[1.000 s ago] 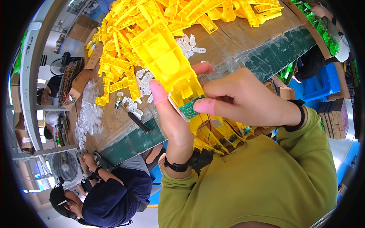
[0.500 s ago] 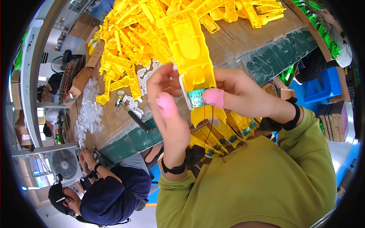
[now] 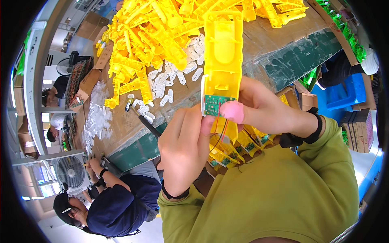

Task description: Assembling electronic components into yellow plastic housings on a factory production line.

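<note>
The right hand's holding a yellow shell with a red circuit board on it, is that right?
Not quite: the circuit board is green, not red, as the head view shows. The right hand does hold the yellow shell.

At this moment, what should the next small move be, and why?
Perhaps a light press on the board: the right hand holds the shell with its thumb over the board's lower right, and the left hand is at its lower left, seemingly well placed to steady it.

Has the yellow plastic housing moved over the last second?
Yes, to the right: the uppermost white plastic pieces, earlier right of the yellow plastic housing, now lie left of it.
</note>
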{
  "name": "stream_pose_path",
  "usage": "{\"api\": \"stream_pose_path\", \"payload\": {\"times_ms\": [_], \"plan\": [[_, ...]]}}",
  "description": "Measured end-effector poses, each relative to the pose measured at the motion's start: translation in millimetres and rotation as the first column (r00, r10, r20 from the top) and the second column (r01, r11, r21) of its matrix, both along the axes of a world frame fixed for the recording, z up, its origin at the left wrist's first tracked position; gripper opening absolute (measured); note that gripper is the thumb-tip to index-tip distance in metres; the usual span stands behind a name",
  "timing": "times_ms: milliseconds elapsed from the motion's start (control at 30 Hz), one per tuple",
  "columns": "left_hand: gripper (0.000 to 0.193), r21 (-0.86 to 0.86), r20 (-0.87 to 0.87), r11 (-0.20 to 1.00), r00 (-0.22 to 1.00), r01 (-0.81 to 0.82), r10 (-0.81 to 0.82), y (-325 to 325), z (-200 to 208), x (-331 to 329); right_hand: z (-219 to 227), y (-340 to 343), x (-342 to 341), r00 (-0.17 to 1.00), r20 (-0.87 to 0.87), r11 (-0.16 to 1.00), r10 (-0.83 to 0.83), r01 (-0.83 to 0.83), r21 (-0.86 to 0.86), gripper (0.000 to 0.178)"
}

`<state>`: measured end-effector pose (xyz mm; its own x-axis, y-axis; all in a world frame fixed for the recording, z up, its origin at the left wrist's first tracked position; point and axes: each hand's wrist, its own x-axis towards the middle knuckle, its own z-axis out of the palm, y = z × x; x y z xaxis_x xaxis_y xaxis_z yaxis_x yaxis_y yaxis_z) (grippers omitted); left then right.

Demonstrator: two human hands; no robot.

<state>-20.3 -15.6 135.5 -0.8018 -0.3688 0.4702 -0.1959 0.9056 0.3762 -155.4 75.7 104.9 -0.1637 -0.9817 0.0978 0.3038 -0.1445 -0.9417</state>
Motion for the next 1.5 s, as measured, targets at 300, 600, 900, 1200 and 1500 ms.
{"api": "stream_pose_path", "payload": {"times_ms": [300,600,900,1200,1500], "plan": [[0.013,0.079,0.095,0.994,0.993,0.069,-0.077,-3,10,12,-1,4,6,0.985,0.128,0.989,0.118,-0.128,0.068,0.035],[0.027,0.191,0.04,0.976,0.992,0.108,-0.118,-3,11,18,3,10,4,0.991,0.073,0.993,0.117,-0.115,-0.025,0.036],[0.044,0.077,-0.073,0.981,0.982,0.178,-0.172,-1,10,16,15,13,-3,0.984,0.024,0.974,0.177,-0.179,0.141,0.038],[0.04,0.067,-0.002,0.969,0.971,0.238,-0.239,-5,15,11,21,12,-9,0.975,-0.055,0.965,0.214,-0.202,0.17,0.038],[0.04,0.024,-0.006,0.96,0.96,0.279,-0.278,-8,15,12,26,12,-10,0.969,-0.021,0.947,0.245,-0.235,0.22,0.036]]}}
